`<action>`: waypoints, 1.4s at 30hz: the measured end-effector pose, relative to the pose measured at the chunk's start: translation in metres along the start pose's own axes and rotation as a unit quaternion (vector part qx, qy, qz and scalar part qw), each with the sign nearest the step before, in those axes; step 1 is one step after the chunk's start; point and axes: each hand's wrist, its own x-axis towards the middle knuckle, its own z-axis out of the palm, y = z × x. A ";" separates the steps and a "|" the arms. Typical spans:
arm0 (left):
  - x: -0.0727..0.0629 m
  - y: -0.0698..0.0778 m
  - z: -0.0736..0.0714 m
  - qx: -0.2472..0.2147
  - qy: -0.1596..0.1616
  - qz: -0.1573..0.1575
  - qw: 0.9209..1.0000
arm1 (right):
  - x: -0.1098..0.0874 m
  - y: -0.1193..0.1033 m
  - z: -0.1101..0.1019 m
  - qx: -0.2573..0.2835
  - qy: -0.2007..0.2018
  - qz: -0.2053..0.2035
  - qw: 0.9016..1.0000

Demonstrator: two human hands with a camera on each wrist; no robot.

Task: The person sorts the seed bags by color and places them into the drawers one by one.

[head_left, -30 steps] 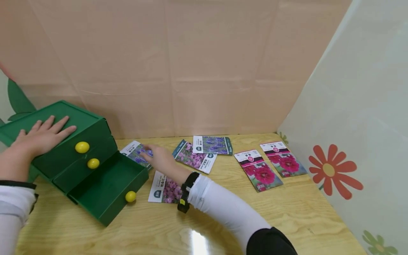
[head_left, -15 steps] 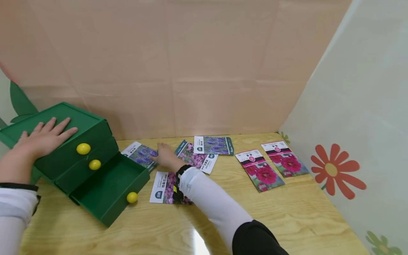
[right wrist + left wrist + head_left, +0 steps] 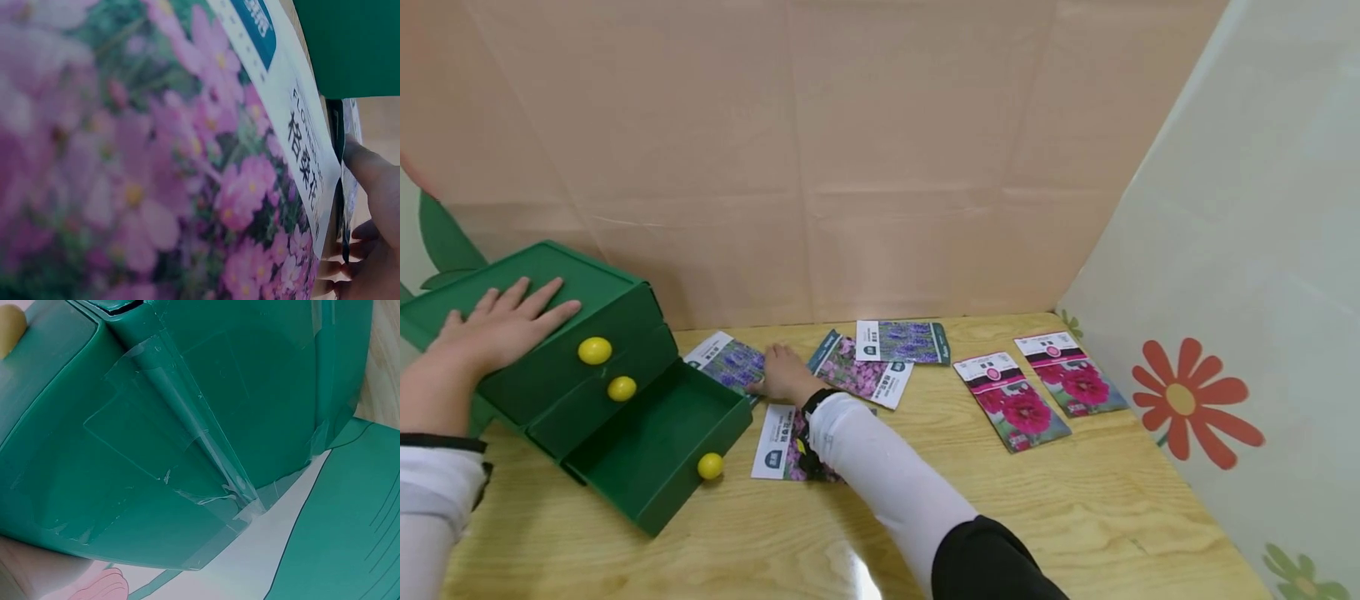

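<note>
My left hand (image 3: 497, 329) lies with straight, spread fingers on top of a green drawer cabinet (image 3: 587, 282) with yellow knobs. Its lowest drawer (image 3: 658, 442) is pulled out and holds nothing visible. Just right of that drawer, my right hand (image 3: 788, 375) pinches the edge of a purple-flower seed packet (image 3: 724, 360). In the right wrist view the thumb (image 3: 369, 165) is on one face of this packet (image 3: 349, 128), with curled fingers at the other side. A pink-flower seed packet (image 3: 772, 442) lies under the right wrist, partly covered by it.
Farther back, another purple-flower packet (image 3: 910, 342) overlaps a pink-flower packet (image 3: 857, 367). Two magenta-flower packets (image 3: 1011, 400) lie to the right on the wooden table (image 3: 1000, 517). A pinkish backdrop (image 3: 880, 167) rises behind, a pale flowered one (image 3: 1247, 250) at right.
My right hand has come down onto the purple-flower seed packet by the drawer and now grips its edge. The left hand has stayed on the cabinet.
</note>
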 end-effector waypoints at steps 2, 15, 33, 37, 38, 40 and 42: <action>0.001 0.001 -0.001 0.002 0.004 -0.003 1.000 | 0.001 0.000 0.000 -0.017 -0.008 0.000 1.000; 0.005 -0.001 -0.003 0.006 0.014 0.001 1.000 | 0.002 0.000 -0.005 0.028 0.017 0.022 0.999; 0.004 -0.004 -0.001 0.008 0.002 0.016 1.000 | -0.010 0.002 -0.017 0.159 0.125 0.032 0.979; 0.004 -0.006 0.002 0.008 -0.003 0.016 1.000 | -0.014 0.002 -0.023 0.188 0.105 0.012 0.976; 0.004 -0.006 0.003 0.008 -0.003 0.016 1.000 | -0.015 0.002 -0.024 0.195 0.101 0.007 0.976; 0.004 -0.007 0.003 0.007 -0.002 0.016 1.000 | -0.017 0.002 -0.027 0.208 0.096 0.001 0.973; 0.004 -0.007 0.003 0.006 -0.001 0.016 1.000 | -0.019 0.001 -0.030 0.220 0.093 -0.002 0.971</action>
